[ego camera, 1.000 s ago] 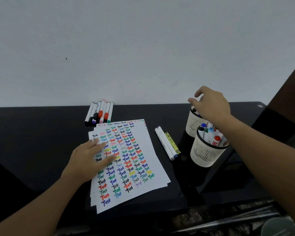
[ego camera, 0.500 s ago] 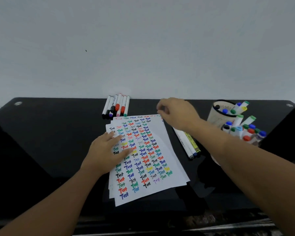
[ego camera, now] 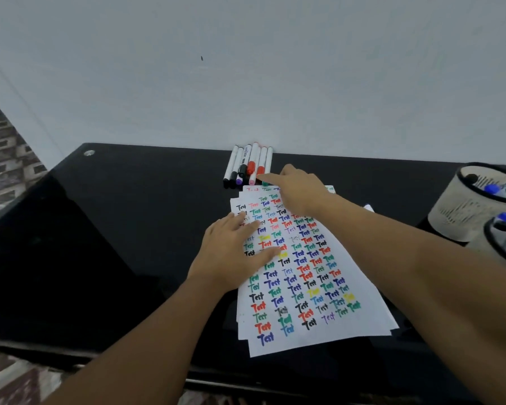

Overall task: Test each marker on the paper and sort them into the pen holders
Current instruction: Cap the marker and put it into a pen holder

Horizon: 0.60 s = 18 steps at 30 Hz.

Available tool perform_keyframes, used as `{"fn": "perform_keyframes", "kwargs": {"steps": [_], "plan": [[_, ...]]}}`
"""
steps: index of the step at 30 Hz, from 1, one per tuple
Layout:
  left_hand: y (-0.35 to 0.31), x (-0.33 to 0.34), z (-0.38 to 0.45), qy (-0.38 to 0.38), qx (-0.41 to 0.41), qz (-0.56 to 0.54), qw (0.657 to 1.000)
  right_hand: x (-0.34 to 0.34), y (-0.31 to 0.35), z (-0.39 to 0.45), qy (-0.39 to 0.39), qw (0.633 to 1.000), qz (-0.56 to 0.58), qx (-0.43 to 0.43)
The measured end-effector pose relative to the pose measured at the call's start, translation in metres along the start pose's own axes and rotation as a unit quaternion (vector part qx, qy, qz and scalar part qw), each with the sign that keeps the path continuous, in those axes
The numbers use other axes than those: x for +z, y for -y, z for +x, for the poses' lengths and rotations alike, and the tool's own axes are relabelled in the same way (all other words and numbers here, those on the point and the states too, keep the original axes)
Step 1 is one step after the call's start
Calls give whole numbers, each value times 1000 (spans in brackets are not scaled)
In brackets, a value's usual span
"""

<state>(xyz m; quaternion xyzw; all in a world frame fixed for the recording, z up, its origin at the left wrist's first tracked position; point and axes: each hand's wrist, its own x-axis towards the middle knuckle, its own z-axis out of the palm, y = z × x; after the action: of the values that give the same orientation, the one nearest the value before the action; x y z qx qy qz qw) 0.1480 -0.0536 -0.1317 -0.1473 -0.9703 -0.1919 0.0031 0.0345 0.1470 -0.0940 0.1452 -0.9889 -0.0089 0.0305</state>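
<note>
The left hand [ego camera: 234,255] rests flat on the paper [ego camera: 310,287]; the right hand [ego camera: 301,191], fingers curled, touches the markers [ego camera: 247,165], grip unclear.

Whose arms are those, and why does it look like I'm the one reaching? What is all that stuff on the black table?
The picture comes from a camera worn on a person's head, so you see their own two arms as if they were yours. No robot is here, just bare hands.

The left hand lies flat on a stack of paper covered with the word "Test" in many colours. That is where markers get tried out.

The right hand reaches across to a row of markers lying by the wall. Its fingertip is at the nearest one, but it holds nothing yet.

At the right edge stand two pen holders with markers already in them.

All of it sits on a shiny black table.
</note>
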Motion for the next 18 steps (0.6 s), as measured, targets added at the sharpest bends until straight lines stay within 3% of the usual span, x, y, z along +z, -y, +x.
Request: {"fn": "perform_keyframes", "kwargs": {"steps": [9,18], "plan": [[-2,-3,-1,7,-1,-1,1000,6,-8,6,-51,999,3,4],[-4,-5,0,23,-10,4,1000,0,-13,15,-15,996,-84,-30]]}}
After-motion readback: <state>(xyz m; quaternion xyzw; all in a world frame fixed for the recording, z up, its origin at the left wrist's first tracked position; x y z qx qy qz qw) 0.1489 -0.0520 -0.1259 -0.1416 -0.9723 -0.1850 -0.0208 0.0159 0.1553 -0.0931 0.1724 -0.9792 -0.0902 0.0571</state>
